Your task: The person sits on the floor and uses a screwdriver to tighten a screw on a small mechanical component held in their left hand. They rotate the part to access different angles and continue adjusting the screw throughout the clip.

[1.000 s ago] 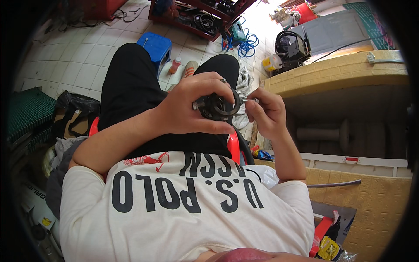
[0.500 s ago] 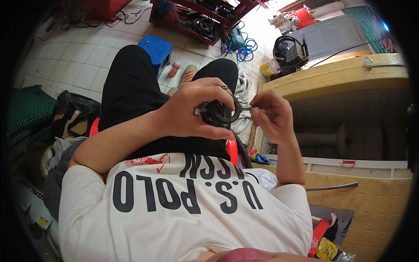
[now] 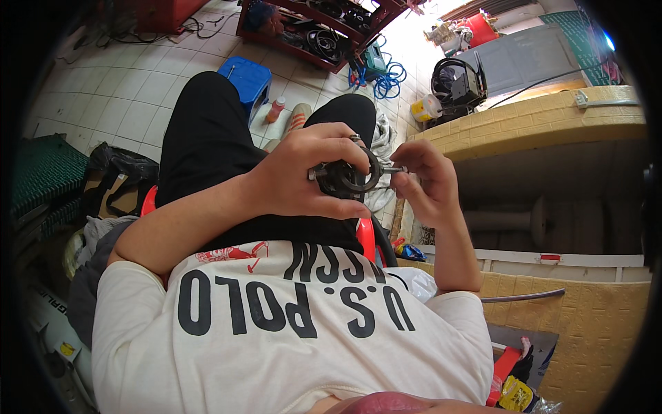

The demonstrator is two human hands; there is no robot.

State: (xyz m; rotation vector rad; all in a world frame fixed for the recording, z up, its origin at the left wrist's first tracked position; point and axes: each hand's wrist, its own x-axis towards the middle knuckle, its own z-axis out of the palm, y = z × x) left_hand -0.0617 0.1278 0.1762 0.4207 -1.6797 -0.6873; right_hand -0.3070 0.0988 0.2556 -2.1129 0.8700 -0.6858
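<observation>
My left hand (image 3: 303, 169) is closed round a dark metal clamp-like part with a round ring (image 3: 362, 176), held above my lap. Its thumb lies below the part and its fingers curl over the top. A bolt head (image 3: 312, 174) sticks out on the part's left side, beside my palm. From the ring's right side a silvery bolt (image 3: 394, 170) points toward my right hand (image 3: 429, 181). The thumb and forefinger of that hand are close about the bolt's outer end, which shows between them. How firmly they press on it is hard to see.
A blue stool (image 3: 246, 79) and a pinkish bottle (image 3: 276, 109) stand on the tiled floor beyond my knees. At right is a yellow padded ledge (image 3: 538, 124) beside a dark recess. A red shelf unit (image 3: 296, 34) with cables and a blue hose (image 3: 391, 79) lie farther off.
My right hand has shifted slightly, its fingers loosening so that more of the bolt's outer end shows. The left hand and the ringed part have stayed in place.
</observation>
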